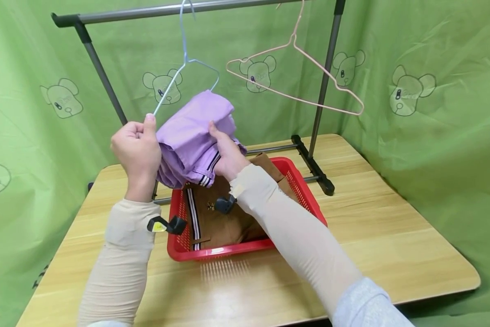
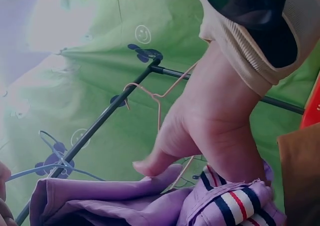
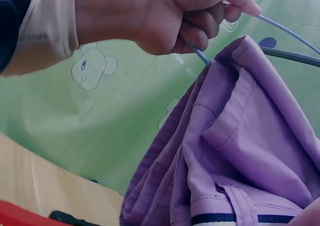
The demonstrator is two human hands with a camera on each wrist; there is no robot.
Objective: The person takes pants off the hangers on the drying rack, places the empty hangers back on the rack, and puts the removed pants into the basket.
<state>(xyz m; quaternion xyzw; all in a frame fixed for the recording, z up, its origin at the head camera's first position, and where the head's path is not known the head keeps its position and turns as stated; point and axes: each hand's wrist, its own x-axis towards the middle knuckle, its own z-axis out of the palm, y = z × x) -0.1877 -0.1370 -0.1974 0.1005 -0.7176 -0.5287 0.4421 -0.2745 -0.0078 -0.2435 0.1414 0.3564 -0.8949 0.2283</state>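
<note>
My left hand (image 1: 136, 147) grips the left corner of a blue wire hanger (image 1: 183, 45), whose hook is on the rack's rail. Folded over the hanger's lower part is a purple garment (image 1: 195, 118) with a navy-and-white striped band. My right hand (image 1: 228, 152) holds it from the right, thumb on top and the other fingers hidden under the cloth. The left wrist view shows a red line in the band (image 2: 235, 206) and my right hand (image 2: 200, 126) at it. Curled fingers of my left hand (image 3: 200, 23) wrap the hanger's wire in the right wrist view.
A red basket (image 1: 245, 249) with brown clothing (image 1: 224, 227) in it stands on the wooden table (image 1: 371, 218) below my hands. From the metal rack (image 1: 126, 16) hangs a pink hanger (image 1: 298, 97) on the right. Green curtains (image 1: 433, 150) surround the table.
</note>
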